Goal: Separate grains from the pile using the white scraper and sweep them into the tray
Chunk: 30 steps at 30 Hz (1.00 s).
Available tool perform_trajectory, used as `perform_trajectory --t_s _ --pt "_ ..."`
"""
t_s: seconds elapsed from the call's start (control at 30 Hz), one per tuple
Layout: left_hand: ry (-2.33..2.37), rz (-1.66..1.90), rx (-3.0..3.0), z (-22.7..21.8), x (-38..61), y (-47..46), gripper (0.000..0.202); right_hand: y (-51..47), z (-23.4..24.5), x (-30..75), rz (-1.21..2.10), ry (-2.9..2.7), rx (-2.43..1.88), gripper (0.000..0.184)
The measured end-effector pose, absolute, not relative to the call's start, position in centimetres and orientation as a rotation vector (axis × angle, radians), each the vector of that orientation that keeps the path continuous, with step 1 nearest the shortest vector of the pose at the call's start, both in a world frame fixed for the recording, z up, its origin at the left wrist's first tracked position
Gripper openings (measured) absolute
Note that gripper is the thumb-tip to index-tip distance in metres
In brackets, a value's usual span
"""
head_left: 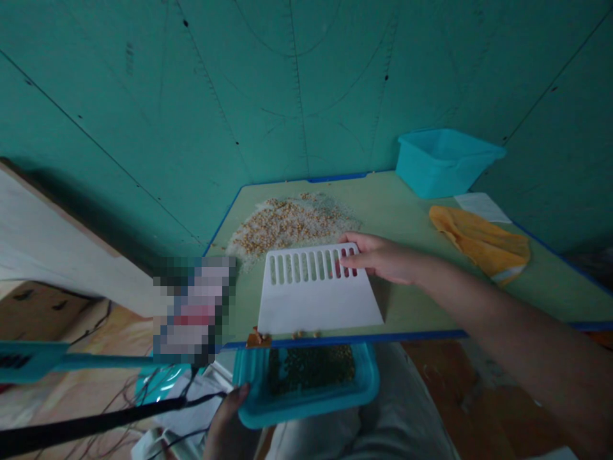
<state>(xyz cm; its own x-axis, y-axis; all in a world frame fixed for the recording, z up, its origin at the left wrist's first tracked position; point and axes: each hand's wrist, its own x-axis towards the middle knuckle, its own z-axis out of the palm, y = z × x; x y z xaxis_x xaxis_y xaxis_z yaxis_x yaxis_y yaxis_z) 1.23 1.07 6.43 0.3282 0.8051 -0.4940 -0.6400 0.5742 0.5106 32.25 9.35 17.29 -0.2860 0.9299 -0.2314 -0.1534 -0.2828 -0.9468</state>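
Pinching white slotted panel (318, 306) at upper right corner with right hand (383, 255), thumb in front, fingers behind. Holding it over near side of table (383, 191), close to spread of yellow and pale grains (287, 223). Supporting teal tub (306, 407) below table edge by left rim with left hand (232, 415), fingers probably curled underneath.

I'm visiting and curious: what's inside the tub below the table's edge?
The teal tub in the left hand shows small dark-greenish pieces with yellowish grains among them. The blue table edge hides the tub's far part; the contents cover its bottom.
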Motion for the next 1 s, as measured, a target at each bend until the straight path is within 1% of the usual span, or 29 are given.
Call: perform_trajectory --t_s 0.2,0.37,0.53,0.67,0.8,0.9,1.0 --pt "0.755 0.947 0.219 6.0 1.2 0.9 0.027 8.9 18.0 32.8 1.725 -1.181 -1.11 0.02" --pt "0.718 0.975 0.191 6.2 1.4 1.0 0.028 8.6 18.5 33.1 1.771 -1.202 -1.1 0.02" --pt "0.798 0.959 0.201 5.9 1.1 1.0 0.028 8.5 18.4 32.9 1.772 -1.213 -1.099 0.021" --pt "0.84 0.963 0.258 5.5 1.0 1.1 0.023 8.8 18.5 32.6 1.646 -1.029 -1.097 0.022" --pt "0.851 0.969 0.27 6.2 1.1 1.3 0.022 9.4 18.6 32.2 1.432 -0.862 -1.122 0.02" --pt "0.875 1.009 0.281 6.9 0.8 1.5 0.027 9.7 18.5 31.8 1.327 -0.834 -1.112 0.021" --pt "0.932 1.031 0.285 6.7 -0.3 1.6 0.033 9.9 18.1 31.2 1.288 -0.866 -1.11 0.022"
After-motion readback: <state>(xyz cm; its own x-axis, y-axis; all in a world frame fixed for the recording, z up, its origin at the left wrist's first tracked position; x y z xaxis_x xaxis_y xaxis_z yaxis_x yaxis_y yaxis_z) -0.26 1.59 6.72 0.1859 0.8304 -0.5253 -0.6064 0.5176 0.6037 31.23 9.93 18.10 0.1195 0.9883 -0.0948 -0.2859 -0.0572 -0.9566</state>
